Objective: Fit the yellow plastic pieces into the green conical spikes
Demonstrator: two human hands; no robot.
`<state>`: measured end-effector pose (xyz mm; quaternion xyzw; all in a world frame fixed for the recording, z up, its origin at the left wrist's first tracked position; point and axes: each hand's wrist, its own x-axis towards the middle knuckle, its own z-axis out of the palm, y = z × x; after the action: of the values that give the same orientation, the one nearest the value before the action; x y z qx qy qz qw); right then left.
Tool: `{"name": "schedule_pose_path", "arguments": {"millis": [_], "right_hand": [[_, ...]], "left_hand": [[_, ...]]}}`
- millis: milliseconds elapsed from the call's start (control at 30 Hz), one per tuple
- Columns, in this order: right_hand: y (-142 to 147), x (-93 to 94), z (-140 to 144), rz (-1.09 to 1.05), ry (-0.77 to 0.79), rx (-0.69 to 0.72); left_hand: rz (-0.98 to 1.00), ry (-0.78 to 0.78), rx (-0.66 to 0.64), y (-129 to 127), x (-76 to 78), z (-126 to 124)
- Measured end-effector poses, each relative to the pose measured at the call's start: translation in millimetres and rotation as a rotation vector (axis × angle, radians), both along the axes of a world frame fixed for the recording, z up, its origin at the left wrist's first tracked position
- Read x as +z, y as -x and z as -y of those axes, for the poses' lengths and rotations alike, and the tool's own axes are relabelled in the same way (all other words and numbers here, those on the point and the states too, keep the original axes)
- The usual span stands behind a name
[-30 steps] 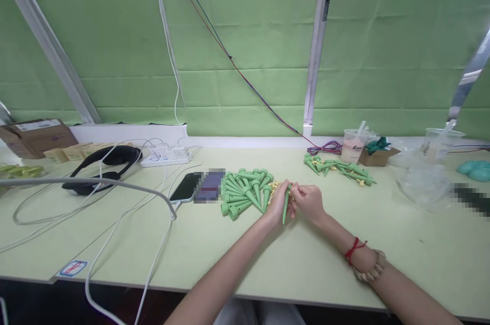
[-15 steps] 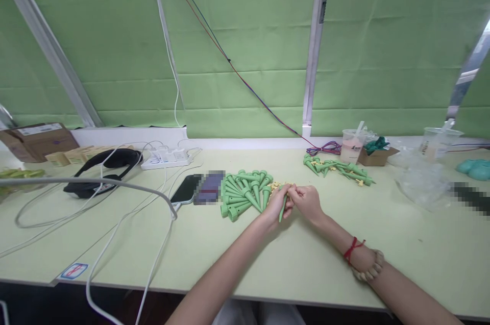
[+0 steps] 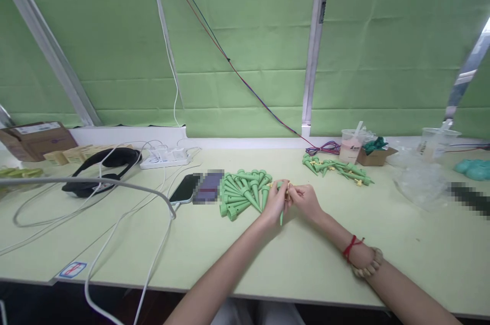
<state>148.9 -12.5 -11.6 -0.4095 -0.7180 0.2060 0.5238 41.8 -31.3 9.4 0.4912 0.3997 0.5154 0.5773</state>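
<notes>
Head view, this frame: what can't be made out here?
- Green spike: only its tip shows below the left hand; the fingers hide the rest.
- The small yellow piece at the right hand fingertips is too small to identify.
- Two pixelated patches hide things: one beside the phone, one at the right edge.
- Cup label: too small to read.
- Cardboard box: cut by the left edge.

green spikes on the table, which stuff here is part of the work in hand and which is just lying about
In hand:
left hand and right hand grip one green spike
green spike pile
spikes with yellow pieces fitted

Lying about:
phone
headphones
power strip
drink cup
cardboard box
</notes>
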Motion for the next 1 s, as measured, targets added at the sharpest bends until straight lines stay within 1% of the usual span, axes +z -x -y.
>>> {"name": "schedule_pose_path", "arguments": {"millis": [33, 67, 167, 200, 267, 367, 600, 667, 767, 833, 867, 933, 1000], "right_hand": [[4, 0.4, 1, -0.069, 0.059, 0.029], [8, 1.1, 2, -0.138, 0.116, 0.049], [17, 4.0, 4, -0.327, 0.261, 0.066], [19, 5.1, 5, -0.37, 0.291, 0.062], [20, 7.0, 6, -0.394, 0.312, 0.043], [18, 8.7, 8, -0.321, 0.277, -0.006], [11, 5.6, 9, -0.155, 0.138, -0.041], [7, 3.9, 8, -0.053, 0.052, -0.083], [-1, 3.1, 5, 0.155, -0.159, -0.173], [-5, 3.6, 5, 0.255, -0.265, -0.204], [-6, 3.9, 5, 0.277, -0.286, -0.203], [-6, 4.0, 6, 0.266, -0.256, -0.165], [-2, 3.3, 6, 0.194, -0.146, -0.085]], "left_hand": [[-0.012, -0.061, 0.049, 0, -0.6, 0], [-0.034, -0.131, 0.072, 1, -1.1, -1], [-0.156, -0.336, 0.097, 6, -2.0, -2], [-0.192, -0.379, 0.116, 7, -2.0, -2], [-0.231, -0.414, 0.138, 9, -1.6, -2], [-0.182, -0.366, 0.114, 7, -0.1, 0], [-0.036, -0.131, 0.043, 0, -1.2, -1], [-0.002, -0.063, 0.015, 0, -2.8, -4], [0.014, 0.008, -0.061, 0, -3.4, -6], [0.012, 0.02, -0.106, 1, -2.2, -5], [0.004, 0.009, -0.11, 1, -1.4, -4], [-0.026, -0.046, -0.047, 1, 0.0, -1], [-0.073, -0.138, 0.076, 3, 0.5, 0]]}}
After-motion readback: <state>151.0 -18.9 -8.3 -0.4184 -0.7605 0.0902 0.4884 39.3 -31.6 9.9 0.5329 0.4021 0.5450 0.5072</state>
